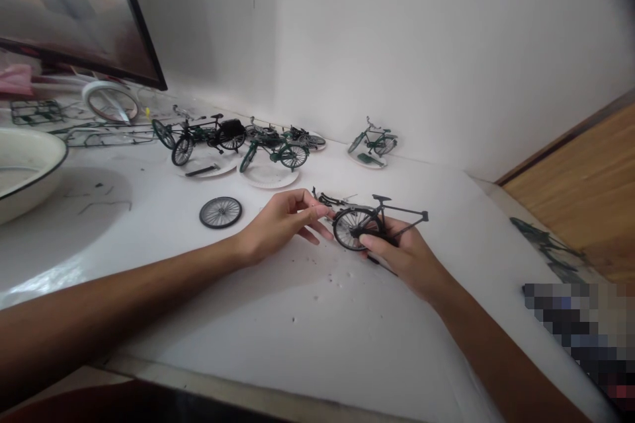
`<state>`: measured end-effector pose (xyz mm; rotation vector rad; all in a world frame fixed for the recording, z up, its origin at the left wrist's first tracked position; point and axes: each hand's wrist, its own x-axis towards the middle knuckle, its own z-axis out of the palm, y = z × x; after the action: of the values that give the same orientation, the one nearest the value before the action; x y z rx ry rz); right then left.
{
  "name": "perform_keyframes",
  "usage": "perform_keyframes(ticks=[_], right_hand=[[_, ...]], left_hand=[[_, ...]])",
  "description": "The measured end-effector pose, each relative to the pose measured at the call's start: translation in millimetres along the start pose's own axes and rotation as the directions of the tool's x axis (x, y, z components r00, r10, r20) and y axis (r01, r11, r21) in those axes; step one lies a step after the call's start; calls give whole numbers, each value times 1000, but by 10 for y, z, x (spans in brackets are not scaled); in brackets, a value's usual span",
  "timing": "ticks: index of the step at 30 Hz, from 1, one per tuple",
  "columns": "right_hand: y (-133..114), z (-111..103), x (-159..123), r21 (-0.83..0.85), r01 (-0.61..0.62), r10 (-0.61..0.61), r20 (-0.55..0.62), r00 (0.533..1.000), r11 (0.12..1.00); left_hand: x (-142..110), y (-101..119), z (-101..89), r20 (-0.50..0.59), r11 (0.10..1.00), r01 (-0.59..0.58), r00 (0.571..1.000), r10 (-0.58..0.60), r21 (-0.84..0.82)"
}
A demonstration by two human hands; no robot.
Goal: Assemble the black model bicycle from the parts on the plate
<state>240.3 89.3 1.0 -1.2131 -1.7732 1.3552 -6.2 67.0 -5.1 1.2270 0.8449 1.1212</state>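
My right hand (409, 254) grips a black model bicycle frame (404, 215) low down, near the hub of its rear wheel (347, 228). The frame has a saddle on top, and no front wheel shows on it. Just left of that wheel, my left hand (285, 218) has thumb and forefinger pinched together; whatever lies between them is too small to make out. Behind the fingers are thin dark bicycle parts (340, 199), partly hidden. A loose black spoked wheel (221, 212) lies flat on the white table (238, 330) to the left. Under my right hand lies a thin dark strip (381, 266).
Toward the wall stand a black model bicycle (203, 135) and green model bicycles (280, 149), some on white paper plates (268, 176). A white basin (30, 172) is at the left, below a screen (74, 13). Tiny dark bits are scattered before my hands.
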Motion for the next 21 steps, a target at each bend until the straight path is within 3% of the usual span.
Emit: perform_keyframes(ticks=[21], right_hand=[[-32, 2, -16, 5, 10, -10, 7, 1000, 1000]], left_hand=[[-15, 20, 13, -9, 1000, 6, 1000, -6, -5]])
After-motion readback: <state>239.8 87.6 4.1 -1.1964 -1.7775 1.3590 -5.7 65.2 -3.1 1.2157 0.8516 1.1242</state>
